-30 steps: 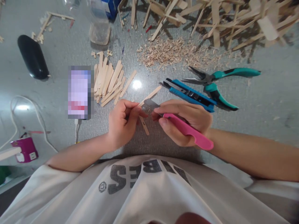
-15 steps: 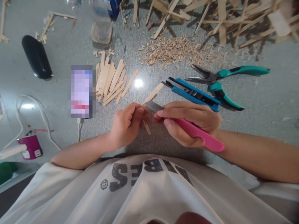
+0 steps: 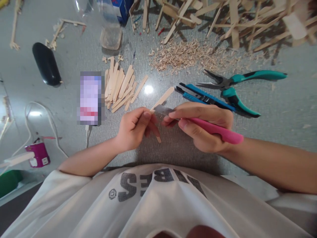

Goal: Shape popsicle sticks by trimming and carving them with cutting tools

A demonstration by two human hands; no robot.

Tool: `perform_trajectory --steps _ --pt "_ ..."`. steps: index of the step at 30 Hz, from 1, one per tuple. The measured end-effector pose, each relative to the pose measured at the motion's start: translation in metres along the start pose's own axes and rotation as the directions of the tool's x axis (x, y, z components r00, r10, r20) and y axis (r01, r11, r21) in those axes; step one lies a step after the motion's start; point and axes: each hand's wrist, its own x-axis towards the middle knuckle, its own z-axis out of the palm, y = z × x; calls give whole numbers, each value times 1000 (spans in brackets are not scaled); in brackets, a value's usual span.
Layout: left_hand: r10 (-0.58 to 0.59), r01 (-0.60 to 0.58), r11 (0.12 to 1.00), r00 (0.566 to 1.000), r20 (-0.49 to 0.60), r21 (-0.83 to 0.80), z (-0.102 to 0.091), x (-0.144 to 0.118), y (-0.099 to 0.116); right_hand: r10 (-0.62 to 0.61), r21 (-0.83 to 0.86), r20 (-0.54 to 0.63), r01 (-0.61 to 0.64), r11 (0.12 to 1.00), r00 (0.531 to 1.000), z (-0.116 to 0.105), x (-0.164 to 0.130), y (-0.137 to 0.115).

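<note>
My left hand [image 3: 135, 127] pinches a flat wooden craft stick [image 3: 163, 97] that points up and to the right. A short piece of stick [image 3: 158, 138] shows just below its fingers. My right hand [image 3: 201, 127] grips a pink utility knife [image 3: 218, 131] with its metal blade [image 3: 162, 110] laid against the stick near my left fingertips. Both hands hover over the grey table [image 3: 284, 109], close to my chest.
A blue utility knife [image 3: 203, 97] and teal pliers [image 3: 235, 89] lie right of the hands. A bundle of craft sticks [image 3: 121, 86], a phone [image 3: 90, 98], wood shavings [image 3: 188, 54], a black case [image 3: 47, 67] and a heap of stick pieces [image 3: 235, 19] lie beyond.
The pink knife's handle has swung up toward level. The short stick piece below my left fingers is more hidden. The camera view has shifted slightly.
</note>
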Motion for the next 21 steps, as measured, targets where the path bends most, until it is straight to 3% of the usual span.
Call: perform_trajectory --steps 7,11,21 --pt "-8 10 999 999 44 -45 -2 3 2 89 106 -42 -84 991 995 -1 -4 7" --pt "16 -13 998 999 49 -65 -4 5 2 75 138 -41 -69 988 996 -1 -4 13" --pt "54 -44 994 994 92 -102 -5 6 2 -191 -147 43 195 970 981 -3 5 9"
